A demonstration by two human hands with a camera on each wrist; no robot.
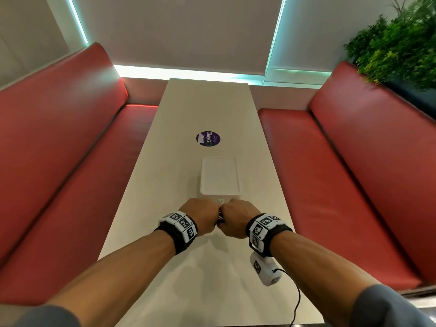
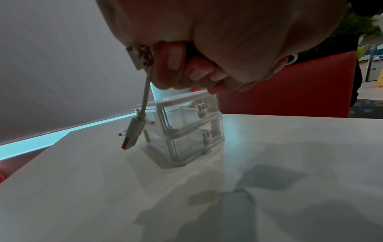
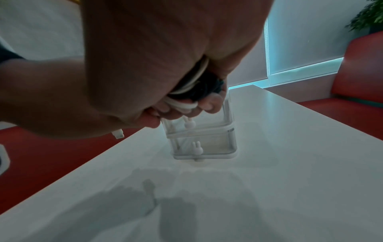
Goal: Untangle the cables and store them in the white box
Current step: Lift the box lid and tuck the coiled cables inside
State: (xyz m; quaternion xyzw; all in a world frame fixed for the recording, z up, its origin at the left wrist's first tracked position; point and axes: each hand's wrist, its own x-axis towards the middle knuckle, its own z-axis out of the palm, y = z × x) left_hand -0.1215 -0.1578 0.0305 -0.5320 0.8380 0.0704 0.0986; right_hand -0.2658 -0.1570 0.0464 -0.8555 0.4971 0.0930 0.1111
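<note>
Cables, a bundle of white and black cords (image 3: 191, 85), sit bunched inside the right hand (image 1: 236, 219), whose fingers (image 3: 211, 104) are curled tightly round the loops just above and in front of the white box. From the left hand (image 1: 200, 218), a thin white cable with a grey USB plug (image 2: 133, 131) hangs down, its red-tipped end dangling just above the bench; the left fingers (image 2: 172, 63) are clenched over the cord, and a second metal connector (image 2: 140, 57) pokes out beside them. Both hands meet knuckle to knuckle over the near end of the long pale bench (image 1: 212, 109), with a short dark stretch of cable showing between them in the head view. Just beyond the hands stands the small white-framed box with two clear drawers (image 2: 186, 129), each drawer closed and fitted with a little rabbit-shaped knob (image 2: 202, 110). Farther along the bench lies a round purple sticker (image 1: 208, 138). Red padded seats (image 1: 61, 142) run along both sides, and a leafy green plant (image 1: 398, 43) rises behind the right one. Each wrist wears a black band with white coded tags (image 1: 181, 226).
</note>
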